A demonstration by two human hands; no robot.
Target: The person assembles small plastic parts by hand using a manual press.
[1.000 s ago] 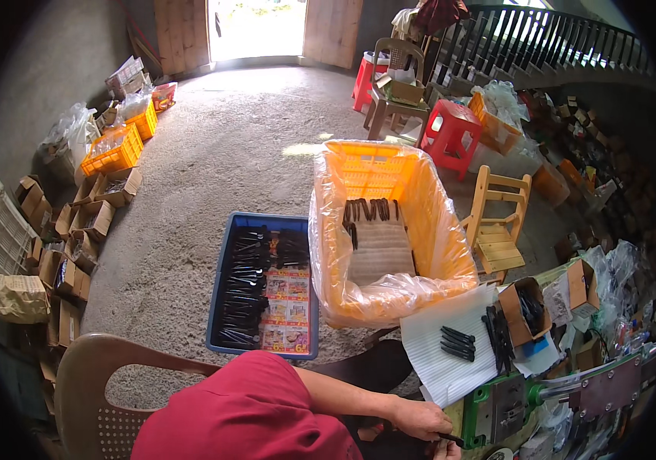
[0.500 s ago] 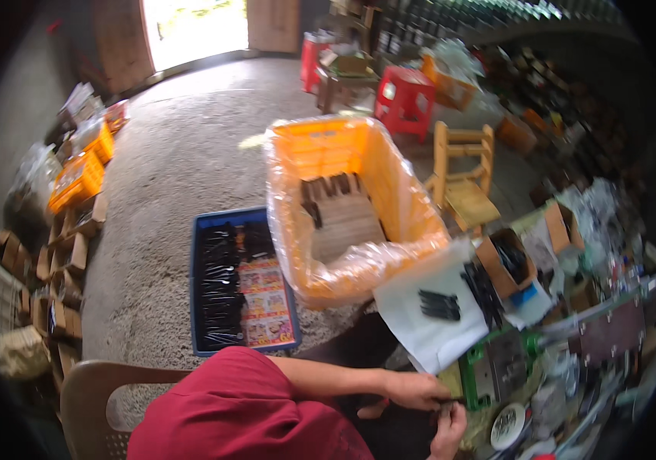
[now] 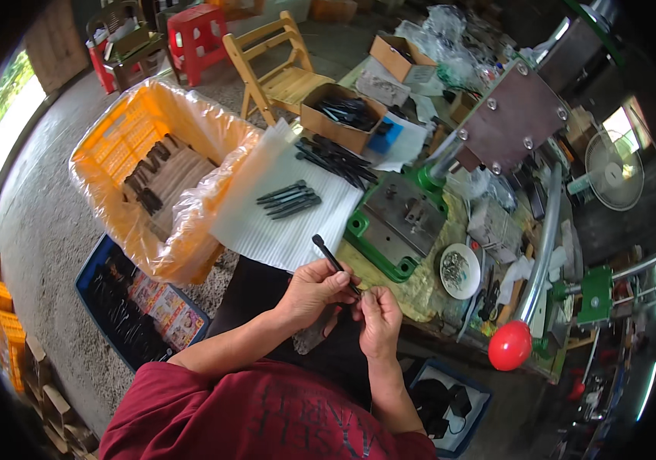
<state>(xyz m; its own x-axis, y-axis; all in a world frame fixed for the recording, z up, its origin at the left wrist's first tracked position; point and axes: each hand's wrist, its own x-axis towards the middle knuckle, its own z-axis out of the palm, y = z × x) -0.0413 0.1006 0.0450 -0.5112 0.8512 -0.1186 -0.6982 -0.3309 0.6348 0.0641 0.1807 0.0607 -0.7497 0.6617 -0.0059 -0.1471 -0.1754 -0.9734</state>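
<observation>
My left hand (image 3: 314, 293) grips a slim black rod (image 3: 329, 254) with a thicker, rounded head, which points up and away from me. At its lower end, my right hand (image 3: 379, 316) is closed with thumb and fingertips pinched together; whether it holds the rod or a small part there is hidden. Just beyond my hands, several similar black rods (image 3: 290, 201) lie side by side on a white foam sheet (image 3: 247, 234). More black rods (image 3: 336, 161) are heaped at the sheet's far edge. To the right stands a green hand press (image 3: 405, 218) with a red-knobbed lever (image 3: 510, 345).
A white bowl of small metal parts (image 3: 475, 270) sits right of the press. A cardboard box (image 3: 339, 132) holds black parts. On the left are a plastic-lined orange crate (image 3: 125, 126) and a blue tray (image 3: 94, 307). A wooden chair (image 3: 297, 84) and a fan (image 3: 611, 170) stand farther off.
The view has swung to the right, bringing the press lever and fan into sight. My hands have shifted left, away from the press, and the black rod between them now shows plainly.
</observation>
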